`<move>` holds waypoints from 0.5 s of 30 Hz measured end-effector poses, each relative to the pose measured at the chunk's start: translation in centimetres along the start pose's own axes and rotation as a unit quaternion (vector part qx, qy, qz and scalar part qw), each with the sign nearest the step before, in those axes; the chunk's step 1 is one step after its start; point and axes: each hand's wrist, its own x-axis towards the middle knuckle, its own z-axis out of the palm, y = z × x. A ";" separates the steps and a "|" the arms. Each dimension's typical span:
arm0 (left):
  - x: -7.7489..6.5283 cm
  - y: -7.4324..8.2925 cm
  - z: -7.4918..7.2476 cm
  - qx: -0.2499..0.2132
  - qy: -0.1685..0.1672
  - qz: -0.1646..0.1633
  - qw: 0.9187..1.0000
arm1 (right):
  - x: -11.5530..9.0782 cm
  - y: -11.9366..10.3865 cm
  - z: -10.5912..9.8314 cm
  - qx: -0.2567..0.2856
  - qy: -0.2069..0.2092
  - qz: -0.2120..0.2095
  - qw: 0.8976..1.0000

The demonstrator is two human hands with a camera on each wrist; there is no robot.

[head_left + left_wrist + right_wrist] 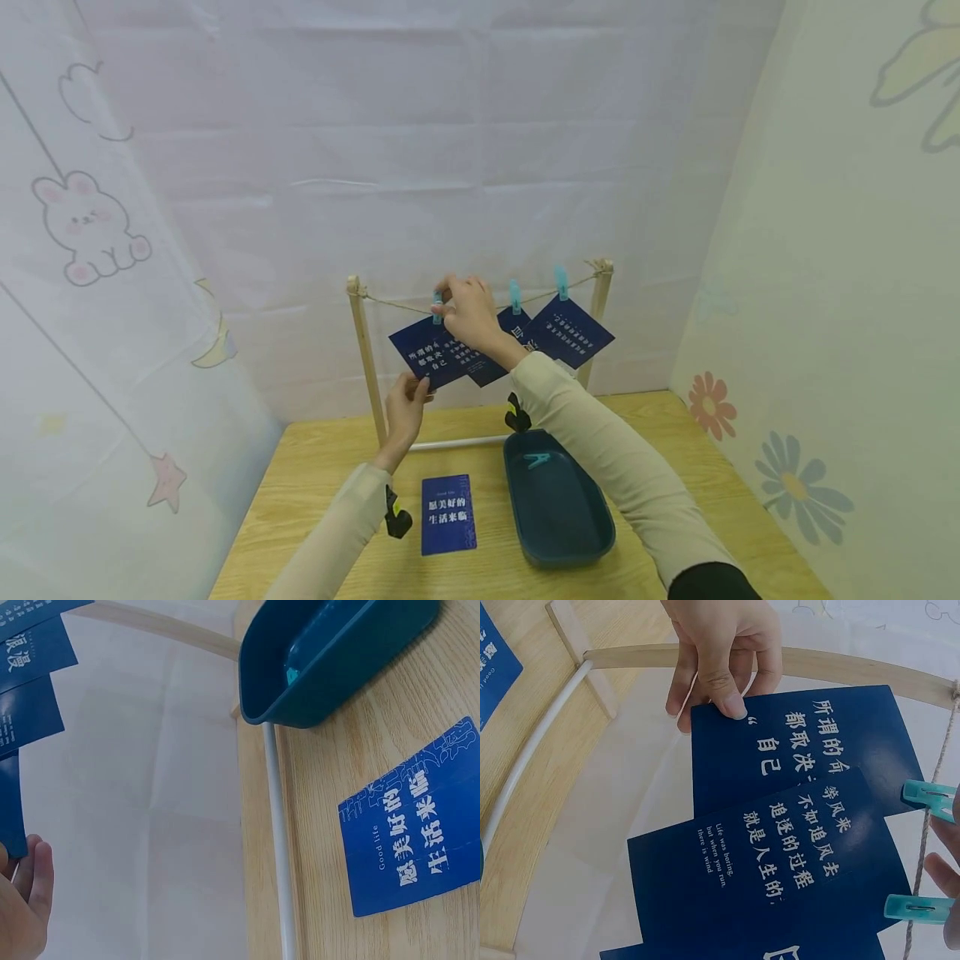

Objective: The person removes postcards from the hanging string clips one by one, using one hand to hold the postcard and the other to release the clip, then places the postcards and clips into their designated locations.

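Note:
My left hand (406, 410) pinches the lower corner of a dark blue card (420, 348) with white lettering; thumb and fingers at its edge show in the right wrist view. Up at the string, my right hand (471, 310) holds a light blue clothespin (927, 796) between its fingers, at the top edge of that same card. The clothespin's jaws lie over the card's corner and the twine (921, 859). Beside it a second card (754, 866) overlaps the first, with its own clothespin (916, 907). Farther right, another card (567, 332) hangs from a clothespin (561, 283).
A wooden frame (366, 358) carries the twine, with a white rod (457, 443) low across it. On the table, a blue card (448, 515) lies flat left of a dark teal tray (558, 557), which contains a light blue clothespin (536, 459). Printed cloth walls surround the table.

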 end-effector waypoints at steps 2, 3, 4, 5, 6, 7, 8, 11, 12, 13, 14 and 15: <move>0.0 0.1 0.0 0.007 0.003 0.003 1.000 | 0.0 -0.1 0.0 0.001 0.001 0.000 1.000; 0.0 0.2 0.0 0.011 0.004 0.005 1.000 | 0.0 -0.1 0.0 0.001 0.002 0.000 1.000; 0.0 0.3 0.0 0.011 0.004 0.004 1.000 | 0.0 -0.1 0.0 0.001 0.003 0.001 1.000; 0.0 0.3 0.0 0.015 0.004 0.004 1.000 | 0.0 -0.1 0.0 0.002 0.004 0.002 1.000; 0.1 0.3 0.0 0.013 0.003 0.003 1.000 | 0.0 -0.2 0.0 0.003 0.006 0.003 1.000; 0.1 0.4 0.0 0.011 0.002 0.001 1.000 | 0.0 -0.2 0.0 0.003 0.007 0.004 1.000; 0.1 0.4 0.0 0.008 0.000 -0.001 1.000 | -0.1 -0.2 0.0 0.003 0.008 0.006 1.000; 0.0 0.5 0.0 0.003 -0.003 -0.009 1.000 | -0.1 -0.3 0.1 0.001 0.012 0.014 1.000; 0.0 0.6 0.0 0.001 -0.003 -0.011 1.000 | -0.1 -0.3 0.1 -0.002 0.012 0.016 1.000; 0.0 0.6 0.0 0.000 -0.003 -0.012 1.000 | -0.2 -0.3 0.1 -0.003 0.013 0.018 1.000; 0.0 0.6 0.0 -0.001 -0.003 -0.013 1.000 | -0.2 -0.4 0.2 -0.003 0.014 0.019 1.000; 0.0 0.6 -0.1 -0.002 -0.003 -0.013 1.000 | -0.2 -0.4 0.2 -0.003 0.015 0.020 1.000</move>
